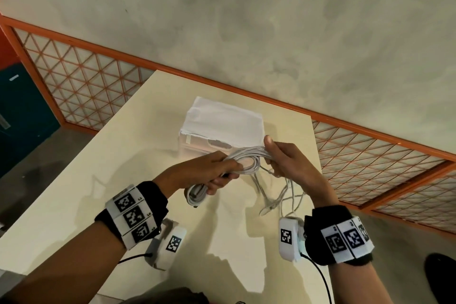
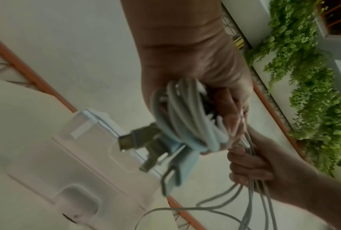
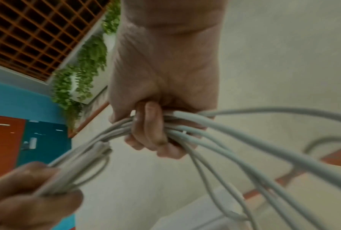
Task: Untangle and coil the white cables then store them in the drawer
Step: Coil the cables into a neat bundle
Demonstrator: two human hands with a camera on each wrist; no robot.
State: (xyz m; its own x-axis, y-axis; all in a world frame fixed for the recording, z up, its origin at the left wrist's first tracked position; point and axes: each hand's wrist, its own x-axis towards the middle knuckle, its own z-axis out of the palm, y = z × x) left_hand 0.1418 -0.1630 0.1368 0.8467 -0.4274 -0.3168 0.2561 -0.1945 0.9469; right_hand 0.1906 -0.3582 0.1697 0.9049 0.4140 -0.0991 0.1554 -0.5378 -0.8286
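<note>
A bundle of white cables (image 1: pixel 249 155) stretches between both hands above the cream table (image 1: pixel 74 180). My left hand (image 1: pixel 209 170) grips a coiled part of the white cables (image 2: pixel 187 118), with USB plugs (image 2: pixel 142 140) sticking out of the fist. My right hand (image 1: pixel 283 158) grips the other end of the cables (image 3: pixel 205 129), and loose strands (image 1: pixel 278 195) hang from it down to the table. Behind the hands stands a small white drawer unit (image 1: pixel 222 123) with clear drawer fronts (image 2: pixel 90 152).
The table's far edge meets an orange-framed lattice railing (image 1: pixel 98 76). A grey floor (image 1: pixel 246 20) lies beyond. A teal cabinet (image 1: pixel 22 111) stands at the left. Green plants (image 2: pixel 303 77) hang on a wall at the side.
</note>
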